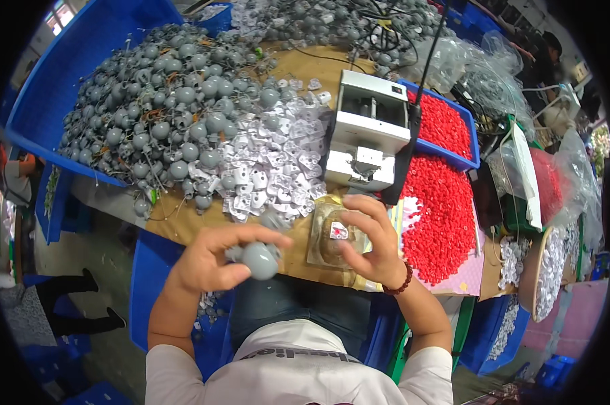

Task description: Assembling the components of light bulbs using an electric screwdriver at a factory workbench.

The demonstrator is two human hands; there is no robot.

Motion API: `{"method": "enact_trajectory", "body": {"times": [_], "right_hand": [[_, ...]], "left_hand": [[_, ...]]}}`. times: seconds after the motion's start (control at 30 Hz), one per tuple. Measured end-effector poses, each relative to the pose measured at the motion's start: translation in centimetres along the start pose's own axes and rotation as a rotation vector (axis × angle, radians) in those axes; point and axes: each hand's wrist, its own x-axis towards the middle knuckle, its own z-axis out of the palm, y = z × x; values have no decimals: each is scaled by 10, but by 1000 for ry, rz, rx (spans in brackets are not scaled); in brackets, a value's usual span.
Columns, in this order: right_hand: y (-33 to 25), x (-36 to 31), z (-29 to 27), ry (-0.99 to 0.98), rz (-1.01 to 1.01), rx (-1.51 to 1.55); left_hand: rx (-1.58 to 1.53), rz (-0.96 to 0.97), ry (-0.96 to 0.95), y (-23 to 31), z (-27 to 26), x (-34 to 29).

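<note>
A shiny grey ball-shaped plastic part (pixel 260 260) is held between the thumb and fingers of my left hand (pixel 214 260), just over the near table edge. My right hand (pixel 378 246) curves around the right side of a small block-like fixture (pixel 316 251), its thumb and fingers apart. On that fixture sits a small white plastic piece (pixel 338 231) with a red bit at its middle, close to my right fingertips. I see nothing gripped in the right hand. Behind my left fingers a small translucent blur (pixel 274 219) cannot be made out.
Grey ball-shaped parts (pixel 183 94) with wires are heaped at the left by a blue tray (pixel 31 111). White pieces (pixel 268 169) lie mid-table. A white-and-black machine (pixel 365 128) stands beyond the fixture. Small red parts (pixel 436 223) are piled right, below a blue bin (pixel 472 162).
</note>
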Motion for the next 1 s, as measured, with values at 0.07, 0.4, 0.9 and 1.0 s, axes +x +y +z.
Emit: {"method": "enact_trajectory", "body": {"times": [0.07, 0.4, 0.9, 1.0], "right_hand": [[-7, 11, 1, -74, -47, 122], [18, -58, -6, -268, 652, 356], [46, -53, 9, -364, -51, -488], [47, -52, 8, -432, -81, -542]], "left_hand": [[-145, -28, -91, -16, 14, 9], [-438, -251, 115, -137, 55, 24], [842, 255, 167, -136, 73, 54], [853, 251, 136, -137, 71, 57]]}}
